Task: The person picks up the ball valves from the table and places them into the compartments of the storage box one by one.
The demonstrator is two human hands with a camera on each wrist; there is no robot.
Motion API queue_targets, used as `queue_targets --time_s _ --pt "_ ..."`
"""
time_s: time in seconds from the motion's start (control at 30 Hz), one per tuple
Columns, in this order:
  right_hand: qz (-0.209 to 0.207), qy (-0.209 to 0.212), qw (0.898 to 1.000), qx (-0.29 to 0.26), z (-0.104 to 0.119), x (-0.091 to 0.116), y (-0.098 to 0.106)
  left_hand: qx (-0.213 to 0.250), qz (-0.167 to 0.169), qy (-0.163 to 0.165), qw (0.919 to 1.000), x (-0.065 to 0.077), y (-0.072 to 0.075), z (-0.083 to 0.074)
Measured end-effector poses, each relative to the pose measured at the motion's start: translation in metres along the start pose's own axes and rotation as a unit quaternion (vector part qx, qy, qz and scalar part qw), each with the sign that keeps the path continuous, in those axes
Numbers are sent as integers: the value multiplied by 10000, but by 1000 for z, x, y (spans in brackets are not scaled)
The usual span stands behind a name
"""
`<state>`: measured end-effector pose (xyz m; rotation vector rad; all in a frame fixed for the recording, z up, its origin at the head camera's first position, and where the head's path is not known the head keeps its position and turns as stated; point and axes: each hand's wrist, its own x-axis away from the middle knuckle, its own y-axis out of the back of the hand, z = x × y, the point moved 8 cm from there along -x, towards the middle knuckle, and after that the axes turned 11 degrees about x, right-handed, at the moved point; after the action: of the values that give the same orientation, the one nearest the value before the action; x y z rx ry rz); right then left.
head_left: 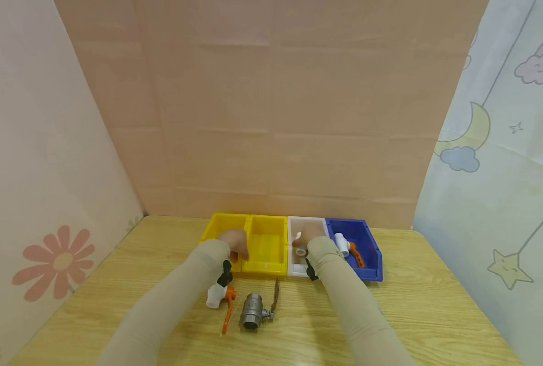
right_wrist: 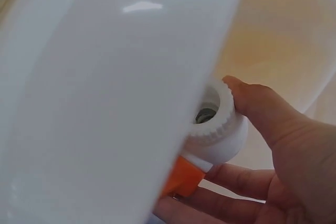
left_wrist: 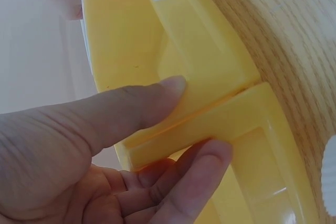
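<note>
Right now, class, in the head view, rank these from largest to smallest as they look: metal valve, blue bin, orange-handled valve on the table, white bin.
1. Blue bin
2. White bin, partly hidden by the right hand
3. Metal valve
4. Orange-handled valve, with the smaller body

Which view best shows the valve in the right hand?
The right wrist view: the valve is close up, its open ribbed end and orange part visible, though the white bin hides some. The head view shows a small white end by the right hand; the left wrist view shows none.
</note>
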<state>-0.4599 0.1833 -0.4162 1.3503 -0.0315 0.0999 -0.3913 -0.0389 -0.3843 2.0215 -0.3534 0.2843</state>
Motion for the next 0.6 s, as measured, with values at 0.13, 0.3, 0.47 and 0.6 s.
queue_targets --time_s 0.13,0.3,0.47,0.6 --pt "52 37 10000 7 3 3 3 29 53 69 10000 -3 -1 2" --pt "45 68 9999 65 3 5 3 19 94 113 9999 -8 -2 4" --pt "117 70 9999 86 2 2 0 37 74 107 9999 -7 -2 4" --pt "229 10 9997 46 -2 -5 -7 -5 55 57 10000 -5 -2 3"
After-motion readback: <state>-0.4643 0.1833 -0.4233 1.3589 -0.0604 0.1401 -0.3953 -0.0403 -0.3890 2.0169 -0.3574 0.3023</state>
